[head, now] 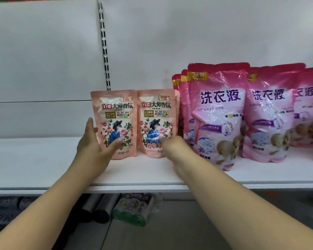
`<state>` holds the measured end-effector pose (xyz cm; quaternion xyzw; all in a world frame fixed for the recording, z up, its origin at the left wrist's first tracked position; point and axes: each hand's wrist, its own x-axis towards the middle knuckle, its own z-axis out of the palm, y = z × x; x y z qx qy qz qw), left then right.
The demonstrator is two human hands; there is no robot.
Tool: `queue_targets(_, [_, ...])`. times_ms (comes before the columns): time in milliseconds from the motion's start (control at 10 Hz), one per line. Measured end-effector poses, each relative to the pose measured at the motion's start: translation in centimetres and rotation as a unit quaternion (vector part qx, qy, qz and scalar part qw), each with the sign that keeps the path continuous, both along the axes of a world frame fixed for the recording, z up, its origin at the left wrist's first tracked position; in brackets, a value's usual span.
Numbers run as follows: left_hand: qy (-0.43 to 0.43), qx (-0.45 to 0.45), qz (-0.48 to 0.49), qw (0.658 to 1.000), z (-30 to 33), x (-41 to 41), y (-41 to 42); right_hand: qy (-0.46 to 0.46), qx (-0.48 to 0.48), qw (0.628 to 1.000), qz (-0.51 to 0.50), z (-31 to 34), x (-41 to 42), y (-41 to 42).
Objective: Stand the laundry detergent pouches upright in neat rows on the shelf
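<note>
Two small peach detergent pouches stand upright side by side on the white shelf (43,159), with more of the same behind them. My left hand (96,147) cups the left pouch (116,120): fingers at its left edge, thumb across its lower front. My right hand (173,150) reaches to the lower front of the right pouch (156,116); its fingertips touch the pouch, and the grip is hidden by the back of the hand.
Large pink detergent pouches (219,112) stand in rows to the right, one row (271,112) further right. The shelf's back panel has a slotted upright (105,51). Below the shelf edge lie rolls of bags (132,208).
</note>
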<state>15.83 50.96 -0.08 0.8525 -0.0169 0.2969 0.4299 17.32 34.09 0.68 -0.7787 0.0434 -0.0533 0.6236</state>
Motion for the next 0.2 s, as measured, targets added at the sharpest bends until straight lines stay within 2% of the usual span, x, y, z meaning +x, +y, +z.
queue_targets(100, [-0.033, 0.002, -0.078, 0.996, -0.2, -2.2, 0.7, -0.022, -0.127, 0.991, 0.047, -0.2, -2.2, 0.0])
queue_targets(200, [-0.077, -0.024, -0.120, 0.990, 0.5, -3.5, 2.2, -0.054, -0.177, 0.979, 0.085, -0.4, -5.5, -0.6])
